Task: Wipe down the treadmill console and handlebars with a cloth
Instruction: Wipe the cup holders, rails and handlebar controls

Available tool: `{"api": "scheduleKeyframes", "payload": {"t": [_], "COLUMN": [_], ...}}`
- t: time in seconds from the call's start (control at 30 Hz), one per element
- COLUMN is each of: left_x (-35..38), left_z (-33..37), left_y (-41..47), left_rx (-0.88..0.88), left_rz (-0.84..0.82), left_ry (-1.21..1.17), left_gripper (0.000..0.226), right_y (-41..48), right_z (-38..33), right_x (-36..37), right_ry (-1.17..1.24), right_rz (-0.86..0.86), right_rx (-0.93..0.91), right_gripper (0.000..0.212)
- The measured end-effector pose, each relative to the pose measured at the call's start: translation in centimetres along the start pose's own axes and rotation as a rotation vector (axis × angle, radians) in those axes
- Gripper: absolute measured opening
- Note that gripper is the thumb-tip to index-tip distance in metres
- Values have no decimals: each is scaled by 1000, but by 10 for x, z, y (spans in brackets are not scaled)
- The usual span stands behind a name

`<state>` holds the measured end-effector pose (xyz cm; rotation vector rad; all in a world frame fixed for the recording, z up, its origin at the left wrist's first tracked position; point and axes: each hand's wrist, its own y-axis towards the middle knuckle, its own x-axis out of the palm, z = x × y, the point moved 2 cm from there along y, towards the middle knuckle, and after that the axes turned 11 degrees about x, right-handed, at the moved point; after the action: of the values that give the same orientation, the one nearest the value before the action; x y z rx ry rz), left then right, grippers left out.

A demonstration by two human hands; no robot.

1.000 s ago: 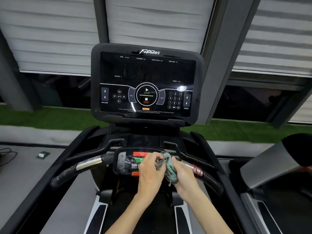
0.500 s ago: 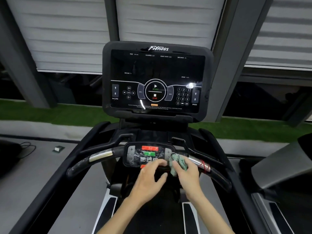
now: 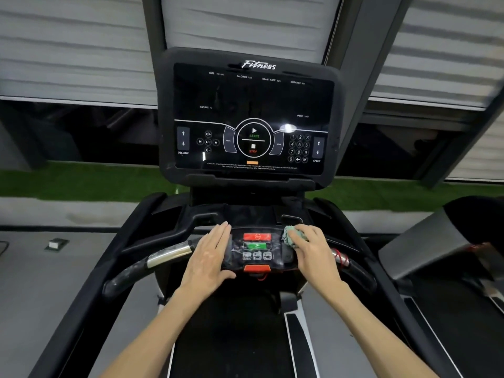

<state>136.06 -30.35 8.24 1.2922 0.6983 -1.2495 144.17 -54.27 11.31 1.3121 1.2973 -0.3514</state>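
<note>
Glossy black console screen (image 3: 253,118), shiny metal handlebar sensor (image 3: 169,255), nubby green cloth (image 3: 289,236), prob. matt plastic surround (image 3: 166,165).

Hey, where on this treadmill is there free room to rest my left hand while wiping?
Free: the dark shelf between the screen and the button panel, and the left handlebar outward of your left hand. Crowded: the button panel, flanked by both hands, the right hand holding the cloth.

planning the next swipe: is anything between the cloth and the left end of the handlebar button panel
The left hand lies flat over the left end of the button panel. The cloth, gripped by the right hand, is at its right end; nothing else shows between.
</note>
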Motion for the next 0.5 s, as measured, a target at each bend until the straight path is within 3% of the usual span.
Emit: {"api": "scheduleKeyframes", "payload": {"t": [0.2,0.33,0.5], "left_x": [2,2,-1], "left_z": [-2,1,3], "left_y": [-1,-3,-2], "left_rx": [13,-14,-42], "left_rz": [12,12,30], "left_ry": [-26,-65,-70], "left_gripper": [120,119,119], "right_y": [-3,-39,-59], "right_z": [0,5,2], "right_x": [4,8,4], "right_ry": [14,-20,-36], "right_rz": [47,-58,-183], "right_rx": [-39,-132,-112], "right_gripper": [44,52,54]}}
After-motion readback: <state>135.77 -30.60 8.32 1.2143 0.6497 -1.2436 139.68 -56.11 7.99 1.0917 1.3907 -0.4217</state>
